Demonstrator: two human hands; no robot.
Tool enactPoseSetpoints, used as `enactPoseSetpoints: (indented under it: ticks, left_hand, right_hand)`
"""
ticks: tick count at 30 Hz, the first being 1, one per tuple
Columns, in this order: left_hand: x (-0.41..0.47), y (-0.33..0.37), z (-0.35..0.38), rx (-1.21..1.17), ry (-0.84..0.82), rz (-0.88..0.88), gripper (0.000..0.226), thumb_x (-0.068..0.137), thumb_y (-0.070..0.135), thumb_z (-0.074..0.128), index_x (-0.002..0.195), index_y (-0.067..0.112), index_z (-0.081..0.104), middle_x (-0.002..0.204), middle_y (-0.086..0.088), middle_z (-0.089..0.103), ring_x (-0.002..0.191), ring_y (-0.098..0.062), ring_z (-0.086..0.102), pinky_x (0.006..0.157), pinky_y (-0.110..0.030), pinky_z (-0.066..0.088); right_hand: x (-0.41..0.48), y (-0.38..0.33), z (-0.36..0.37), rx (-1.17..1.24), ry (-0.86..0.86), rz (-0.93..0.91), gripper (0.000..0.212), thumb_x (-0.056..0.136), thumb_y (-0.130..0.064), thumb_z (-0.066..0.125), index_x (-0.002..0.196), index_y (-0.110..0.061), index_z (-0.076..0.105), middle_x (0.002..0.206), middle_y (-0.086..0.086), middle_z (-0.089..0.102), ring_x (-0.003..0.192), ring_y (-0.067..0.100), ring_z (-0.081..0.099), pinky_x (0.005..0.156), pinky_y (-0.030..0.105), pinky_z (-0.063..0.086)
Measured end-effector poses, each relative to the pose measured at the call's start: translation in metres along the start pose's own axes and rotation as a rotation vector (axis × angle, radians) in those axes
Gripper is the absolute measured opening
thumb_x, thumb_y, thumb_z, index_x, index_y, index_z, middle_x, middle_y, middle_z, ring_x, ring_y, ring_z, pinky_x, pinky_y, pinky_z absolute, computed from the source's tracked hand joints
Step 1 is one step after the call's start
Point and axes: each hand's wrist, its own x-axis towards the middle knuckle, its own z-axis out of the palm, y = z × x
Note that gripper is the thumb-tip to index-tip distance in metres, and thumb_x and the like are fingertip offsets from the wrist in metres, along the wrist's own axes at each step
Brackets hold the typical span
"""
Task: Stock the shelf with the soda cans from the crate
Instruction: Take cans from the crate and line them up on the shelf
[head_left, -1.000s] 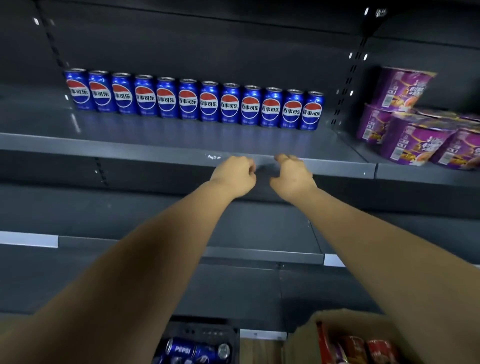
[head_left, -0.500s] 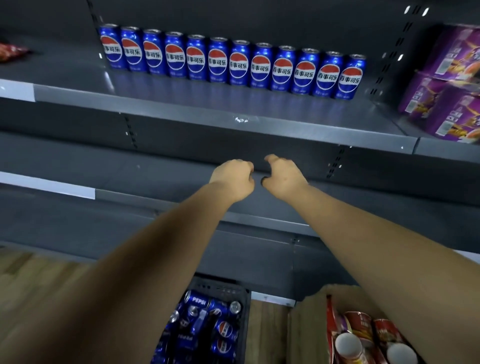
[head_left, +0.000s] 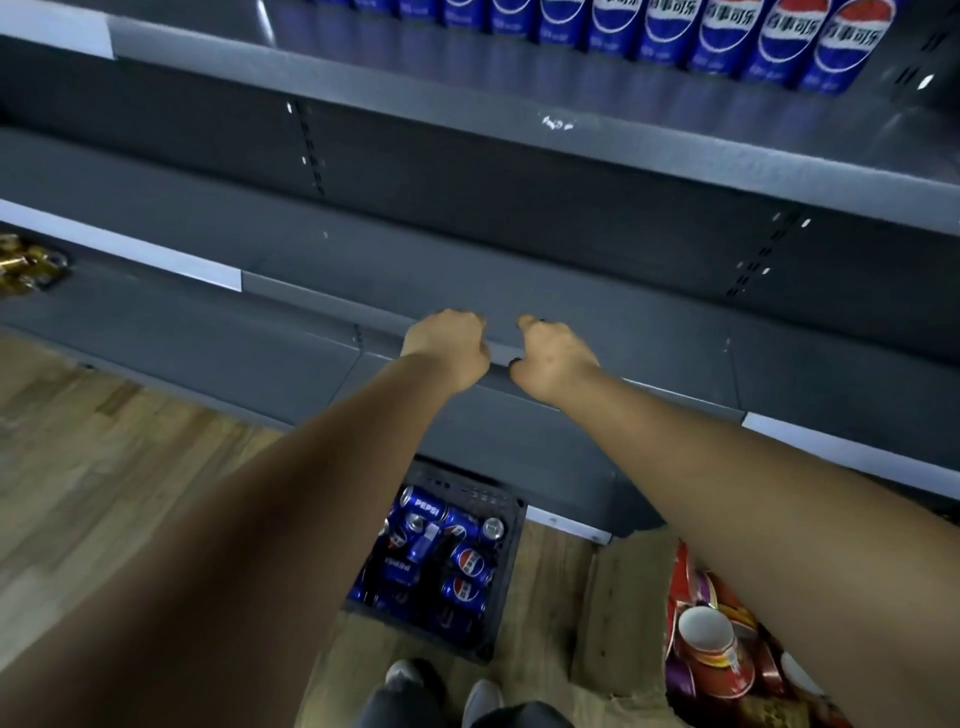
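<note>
Head view shows left grip (head_left: 448, 349), right grip (head_left: 557, 359) (curled, empty) lowered toward crate (head_left: 467, 486).

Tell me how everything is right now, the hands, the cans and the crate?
left hand, fingers curled, holding nothing
right hand, fingers curled, holding nothing
crate, on the floor, open, part full
cans in crate, lying jumbled on their sides
cans on shelf, upright in a row
cardboard box, open

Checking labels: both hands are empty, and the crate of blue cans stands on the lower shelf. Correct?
No: the head view shows the crate of blue cans on the wooden floor. Left hand and right hand are empty.
</note>
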Motion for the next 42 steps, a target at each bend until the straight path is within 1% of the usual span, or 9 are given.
enactPoseSetpoints:
  ticks: [5, 8, 12, 17, 21, 25, 30, 37, 42]
  left_hand:
    - [-0.006, -0.028, 0.017, -0.028, -0.030, -0.045, 0.029, 0.096, 0.015, 0.038, 0.118, 0.008, 0.055, 0.115, -0.013, 0.059, 0.103, -0.030, 0.055, 0.078, -0.035, 0.045]
    - [-0.002, -0.051, 0.021, -0.047, -0.046, -0.053, 0.029, 0.096, 0.015, 0.038, 0.118, 0.007, 0.055, 0.117, -0.014, 0.059, 0.105, -0.030, 0.055, 0.079, -0.036, 0.045]
    - [0.009, -0.084, 0.020, -0.069, -0.056, -0.072, 0.029, 0.096, 0.016, 0.038, 0.119, 0.007, 0.055, 0.116, -0.014, 0.059, 0.105, -0.030, 0.055, 0.077, -0.034, 0.043]
    - [0.027, -0.125, 0.016, -0.039, -0.081, 0.012, 0.028, 0.096, 0.016, 0.038, 0.116, 0.007, 0.056, 0.115, -0.013, 0.059, 0.104, -0.030, 0.055, 0.073, -0.032, 0.040]
    - [0.041, -0.151, 0.018, -0.031, -0.108, 0.075, 0.027, 0.094, 0.013, 0.040, 0.114, 0.007, 0.056, 0.114, -0.014, 0.059, 0.103, -0.030, 0.055, 0.071, -0.031, 0.038]
    - [0.051, -0.174, 0.032, -0.063, -0.146, 0.119, 0.028, 0.092, 0.013, 0.042, 0.115, 0.008, 0.058, 0.116, -0.014, 0.060, 0.105, -0.030, 0.055, 0.072, -0.030, 0.039]
    - [0.057, -0.191, 0.054, -0.064, -0.200, 0.123, 0.025, 0.092, 0.012, 0.040, 0.111, 0.008, 0.056, 0.111, -0.014, 0.060, 0.098, -0.029, 0.055, 0.067, -0.031, 0.037]
    - [0.054, -0.197, 0.083, -0.082, -0.236, 0.063, 0.027, 0.093, 0.014, 0.041, 0.113, 0.005, 0.055, 0.116, -0.016, 0.058, 0.105, -0.031, 0.055, 0.071, -0.031, 0.038]
    - [0.046, -0.182, 0.112, -0.111, -0.233, 0.029, 0.025, 0.092, 0.013, 0.044, 0.113, 0.003, 0.054, 0.117, -0.017, 0.058, 0.106, -0.032, 0.055, 0.073, -0.032, 0.037]
  right_hand:
    - [0.008, -0.021, 0.024, -0.028, -0.047, -0.014, 0.047, 0.089, -0.009, 0.050, 0.134, -0.011, 0.040, 0.121, 0.012, 0.056, 0.109, 0.029, 0.054, 0.076, 0.031, 0.045]
    - [0.015, -0.038, 0.035, -0.027, -0.074, -0.020, 0.056, 0.089, -0.008, 0.049, 0.143, -0.013, 0.032, 0.129, 0.011, 0.051, 0.115, 0.028, 0.051, 0.084, 0.033, 0.047]
    - [0.028, -0.066, 0.042, -0.017, -0.083, -0.030, 0.054, 0.089, -0.009, 0.048, 0.141, -0.011, 0.034, 0.129, 0.012, 0.050, 0.114, 0.028, 0.051, 0.085, 0.034, 0.049]
    - [0.050, -0.103, 0.055, -0.032, -0.082, 0.007, 0.052, 0.090, -0.010, 0.049, 0.140, -0.010, 0.033, 0.128, 0.013, 0.050, 0.114, 0.029, 0.051, 0.086, 0.035, 0.048]
    - [0.064, -0.128, 0.073, -0.081, -0.108, 0.042, 0.049, 0.091, -0.014, 0.050, 0.137, -0.009, 0.034, 0.130, 0.014, 0.050, 0.119, 0.031, 0.049, 0.083, 0.033, 0.041]
    - [0.077, -0.145, 0.090, -0.089, -0.141, 0.089, 0.054, 0.092, -0.012, 0.049, 0.141, -0.010, 0.030, 0.134, 0.014, 0.048, 0.122, 0.030, 0.047, 0.089, 0.034, 0.042]
    - [0.091, -0.154, 0.115, -0.115, -0.201, 0.083, 0.055, 0.091, -0.011, 0.048, 0.143, -0.012, 0.028, 0.136, 0.014, 0.046, 0.125, 0.031, 0.044, 0.096, 0.034, 0.039]
    - [0.097, -0.148, 0.144, -0.125, -0.244, 0.085, 0.053, 0.091, -0.011, 0.048, 0.141, -0.012, 0.031, 0.133, 0.013, 0.048, 0.122, 0.031, 0.046, 0.095, 0.037, 0.040]
    - [0.099, -0.129, 0.173, -0.108, -0.244, 0.071, 0.052, 0.092, -0.020, 0.052, 0.140, -0.015, 0.033, 0.137, 0.011, 0.048, 0.125, 0.031, 0.047, 0.097, 0.037, 0.040]
